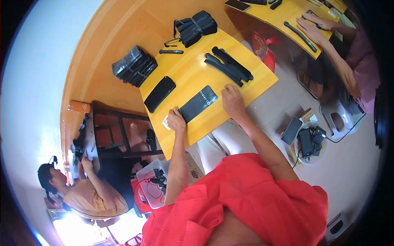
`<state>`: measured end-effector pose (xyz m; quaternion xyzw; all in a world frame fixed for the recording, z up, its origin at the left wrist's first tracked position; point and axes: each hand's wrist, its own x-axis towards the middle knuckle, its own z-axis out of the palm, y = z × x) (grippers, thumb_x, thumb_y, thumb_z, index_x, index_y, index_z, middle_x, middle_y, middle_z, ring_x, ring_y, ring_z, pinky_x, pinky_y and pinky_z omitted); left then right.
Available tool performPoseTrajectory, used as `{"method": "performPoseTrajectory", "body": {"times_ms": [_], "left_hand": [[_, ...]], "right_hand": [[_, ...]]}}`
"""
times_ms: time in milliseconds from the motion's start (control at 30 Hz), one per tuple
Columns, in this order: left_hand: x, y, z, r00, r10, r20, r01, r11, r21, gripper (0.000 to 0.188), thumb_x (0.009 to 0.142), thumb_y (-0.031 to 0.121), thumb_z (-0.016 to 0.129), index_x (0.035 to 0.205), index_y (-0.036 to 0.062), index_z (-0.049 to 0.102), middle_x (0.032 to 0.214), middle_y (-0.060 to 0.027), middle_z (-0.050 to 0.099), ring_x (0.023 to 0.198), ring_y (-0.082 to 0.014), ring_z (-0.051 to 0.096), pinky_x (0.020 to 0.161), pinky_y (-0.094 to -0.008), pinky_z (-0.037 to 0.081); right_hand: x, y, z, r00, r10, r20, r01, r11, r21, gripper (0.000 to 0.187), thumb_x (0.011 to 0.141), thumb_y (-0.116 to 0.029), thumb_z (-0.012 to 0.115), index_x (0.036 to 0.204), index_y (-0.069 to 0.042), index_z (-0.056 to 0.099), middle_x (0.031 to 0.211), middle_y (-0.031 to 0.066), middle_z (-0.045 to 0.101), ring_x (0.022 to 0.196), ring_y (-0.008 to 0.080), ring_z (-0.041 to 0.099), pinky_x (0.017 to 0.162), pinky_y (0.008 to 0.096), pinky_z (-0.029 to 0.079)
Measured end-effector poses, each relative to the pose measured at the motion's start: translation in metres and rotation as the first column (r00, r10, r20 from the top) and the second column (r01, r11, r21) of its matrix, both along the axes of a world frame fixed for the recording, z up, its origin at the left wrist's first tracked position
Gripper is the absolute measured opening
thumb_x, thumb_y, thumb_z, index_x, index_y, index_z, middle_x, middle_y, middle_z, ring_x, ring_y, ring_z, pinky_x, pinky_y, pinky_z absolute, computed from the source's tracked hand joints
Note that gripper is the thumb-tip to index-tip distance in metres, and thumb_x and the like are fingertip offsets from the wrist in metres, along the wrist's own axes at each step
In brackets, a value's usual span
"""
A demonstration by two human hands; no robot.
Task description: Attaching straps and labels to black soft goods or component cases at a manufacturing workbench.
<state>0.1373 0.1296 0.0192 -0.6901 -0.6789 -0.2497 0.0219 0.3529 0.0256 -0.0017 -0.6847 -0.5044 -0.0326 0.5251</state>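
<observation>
A flat black plastic pouch (198, 104) with pale print near its far end lies slantwise on the yellow table (250, 94). At its near left end my left hand (176, 120) has its fingers closed on the pouch's edge. A small white slip (166, 122) shows beside that hand. Just off the pouch's right end, my right hand (233, 101) rests by the table edge with curled fingers; whether anything is inside them is hidden. Beyond it lie several long black fabric strips (228, 66). To the left is a black phone (160, 94).
Tied stacks of black pouches (134, 66) and a strapped black bundle (196, 28) stand along the back. A narrow black piece (171, 52) lies between them. Co-workers sit at both sides. On the floor at right, a round tub (311, 141) holds devices and cables.
</observation>
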Motion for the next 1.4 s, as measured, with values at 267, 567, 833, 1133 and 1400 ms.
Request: {"method": "performPoseTrajectory", "body": {"times_ms": [267,567,833,1133,1400], "left_hand": [[0.049,-0.013,0.105,0.915,-0.387,-0.117,0.404,0.865,0.296,0.033,0.09,0.022,0.052,0.066,0.0008,0.046,0.061,-0.0234,0.052,0.06,-0.0428,0.052,0.05,-0.0466,0.038],[0.053,-0.053,0.175,0.797,-0.601,-0.056,0.538,0.664,0.519,0.029,0.085,0.009,0.059,0.063,0.0004,0.041,0.057,-0.0191,0.041,0.048,-0.0347,0.041,0.044,-0.0381,0.035],[-0.016,-0.067,0.202,0.862,-0.506,0.008,0.429,0.738,0.522,0.033,0.086,0.01,0.06,0.063,0.0001,0.038,0.055,-0.0178,0.034,0.046,-0.0254,0.03,0.043,-0.0322,0.03],[-0.063,-0.098,0.153,0.873,-0.385,0.3,0.258,0.885,0.388,0.027,0.085,0.01,0.06,0.067,-0.0016,0.044,0.059,-0.0197,0.042,0.049,-0.029,0.04,0.048,-0.0336,0.036],[-0.077,-0.122,0.117,0.747,-0.24,0.621,0.066,0.955,0.289,0.014,0.088,0.008,0.049,0.078,-0.0012,0.053,0.065,-0.011,0.053,0.059,-0.0172,0.05,0.059,-0.0272,0.042]], "right_hand": [[0.004,0.001,0.002,0.999,-0.033,0.032,0.032,0.999,0.02,0.008,0.077,-0.005,0.051,0.072,0.0,0.054,0.088,0.0135,0.052,0.086,0.0303,0.051,0.076,0.0394,0.043],[-0.001,0.004,0.0,0.999,0.002,-0.032,-0.002,1.0,0.02,0.006,0.076,-0.003,0.052,0.074,0.001,0.056,0.087,0.0143,0.051,0.083,0.0316,0.051,0.074,0.0402,0.043],[-0.001,0.002,0.004,0.999,0.041,-0.006,-0.041,0.999,0.034,0.009,0.077,-0.004,0.055,0.079,0.003,0.061,0.09,0.0143,0.053,0.085,0.0317,0.052,0.074,0.0393,0.043],[-0.006,-0.023,0.062,0.38,0.214,-0.9,-0.553,0.833,-0.035,0.02,0.086,-0.016,0.059,0.099,-0.002,0.065,0.094,0.0025,0.062,0.086,0.0094,0.055,0.076,0.0255,0.044],[-0.043,-0.046,0.095,0.133,0.473,-0.871,-0.835,0.528,0.159,0.021,0.083,-0.011,0.062,0.101,0.0,0.064,0.099,0.0021,0.064,0.088,0.0077,0.056,0.077,0.0243,0.046]]}}
